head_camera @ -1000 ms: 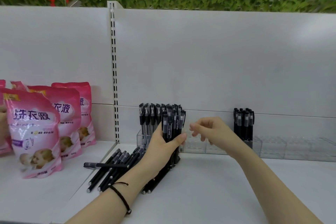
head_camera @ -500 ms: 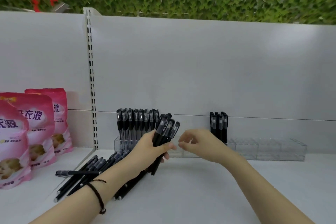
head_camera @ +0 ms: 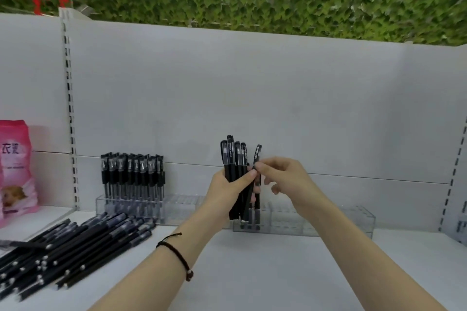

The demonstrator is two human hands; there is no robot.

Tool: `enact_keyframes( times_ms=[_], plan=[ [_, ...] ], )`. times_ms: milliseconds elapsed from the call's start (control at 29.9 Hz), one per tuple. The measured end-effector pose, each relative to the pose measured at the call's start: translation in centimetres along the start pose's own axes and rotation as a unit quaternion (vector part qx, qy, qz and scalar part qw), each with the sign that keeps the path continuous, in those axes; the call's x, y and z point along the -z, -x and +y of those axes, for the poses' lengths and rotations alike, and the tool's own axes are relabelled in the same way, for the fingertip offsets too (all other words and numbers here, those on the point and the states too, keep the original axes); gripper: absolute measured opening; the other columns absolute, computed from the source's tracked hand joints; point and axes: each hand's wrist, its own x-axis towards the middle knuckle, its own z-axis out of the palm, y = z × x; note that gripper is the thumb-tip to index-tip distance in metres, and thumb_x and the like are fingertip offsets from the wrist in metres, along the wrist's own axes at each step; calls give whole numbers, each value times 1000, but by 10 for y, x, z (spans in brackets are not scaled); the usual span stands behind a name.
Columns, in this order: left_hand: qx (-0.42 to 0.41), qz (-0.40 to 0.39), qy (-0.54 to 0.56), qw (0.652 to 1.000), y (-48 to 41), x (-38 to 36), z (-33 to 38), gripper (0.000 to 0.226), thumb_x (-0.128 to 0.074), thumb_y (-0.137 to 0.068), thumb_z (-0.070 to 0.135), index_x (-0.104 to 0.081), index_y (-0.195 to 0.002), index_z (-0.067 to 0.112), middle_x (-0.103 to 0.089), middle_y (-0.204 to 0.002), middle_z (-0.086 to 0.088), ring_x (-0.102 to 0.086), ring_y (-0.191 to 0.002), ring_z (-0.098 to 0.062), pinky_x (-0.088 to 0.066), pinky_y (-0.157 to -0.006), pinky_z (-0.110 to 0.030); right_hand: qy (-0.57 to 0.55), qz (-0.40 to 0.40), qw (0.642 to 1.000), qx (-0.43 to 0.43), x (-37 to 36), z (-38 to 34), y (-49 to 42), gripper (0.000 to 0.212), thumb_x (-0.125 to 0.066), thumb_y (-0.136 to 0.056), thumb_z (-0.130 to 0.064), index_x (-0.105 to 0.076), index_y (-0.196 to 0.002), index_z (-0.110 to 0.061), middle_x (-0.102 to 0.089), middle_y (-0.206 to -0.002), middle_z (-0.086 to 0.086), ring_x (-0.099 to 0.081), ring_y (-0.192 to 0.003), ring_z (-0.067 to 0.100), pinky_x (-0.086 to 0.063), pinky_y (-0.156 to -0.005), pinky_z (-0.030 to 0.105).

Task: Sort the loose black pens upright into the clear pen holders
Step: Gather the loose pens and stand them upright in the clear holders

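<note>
Pouch: a pink pouch (head_camera: 15,166) stands at the left edge of the shelf (head_camera: 278,272).
Loose pens: the loose pens (head_camera: 75,245) lie flat in a heap at the front left corner, well apart from both your hands.
Left holder: the clear left holder (head_camera: 177,209) sits along the back edge, with a row of upright pens (head_camera: 131,174) in its left half.
Left hand: your left hand (head_camera: 225,192) grips a bundle of pens (head_camera: 233,159), caps up, thumb across it.
Right hand: your right hand (head_camera: 283,179) pinches a single pen (head_camera: 257,154) between thumb and forefinger, just beside the bundle's right side and slightly tilted.
Right holder: the clear right holder (head_camera: 328,222) stands behind and below both hands, with pen ends showing in its left end.
</note>
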Motion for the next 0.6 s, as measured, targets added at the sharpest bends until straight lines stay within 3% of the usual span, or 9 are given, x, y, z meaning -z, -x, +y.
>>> enact_keyframes(
  times_ms=[134, 234, 368, 468, 602],
  plan=[
    [9, 2, 25, 1000, -1, -12, -12, 26, -66, -90, 13, -62, -110, -2, -71, -82, -11, -69, -68, -20, -56, -59, -31, -49, -9, 998, -24, 12, 13, -8, 14, -67, -89, -15, -68, -97, -3, -59, -71, 0, -50, -61, 8, -36, -48, 21],
    [31, 20, 26, 999, 0, -6, -22, 19, -66, -89, 12, -64, -106, 1, -73, -83, -15, -71, -69, -26, -60, -63, -35, -132, 65, 989, -29, 26, 16, -14, 2, -63, -92, -11, -64, -92, -9, -54, -74, 2, -47, -57, 9, -34, -44, 20],
    [48, 65, 6, 997, -3, 9, -29, 16, -68, -88, 12, -69, -104, 5, -74, -86, -16, -71, -71, -26, -59, -64, -35, -42, 175, 983, 37, 38, 21, -24, 6, -62, -93, -15, -61, -89, -20, -61, -78, -2, -53, -68, 7, -41, -61, 20],
    [41, 83, 10, 996, -4, 12, -28, 14, -70, -87, 12, -71, -101, 8, -74, -79, -11, -71, -68, -24, -58, -61, -33, -2, 173, 983, 64, 31, 32, -27, 9, -64, -91, -15, -62, -88, -23, -67, -87, -3, -61, -80, 9, -47, -73, 23],
    [26, 60, -14, 998, -4, 9, -28, 16, -69, -87, 11, -71, -103, 9, -70, -70, -10, -66, -59, -17, -56, -57, -27, 31, 154, 985, 67, 20, 43, -30, 5, -66, -89, -15, -63, -91, -19, -66, -87, -5, -61, -81, 7, -49, -74, 26]
  ],
)
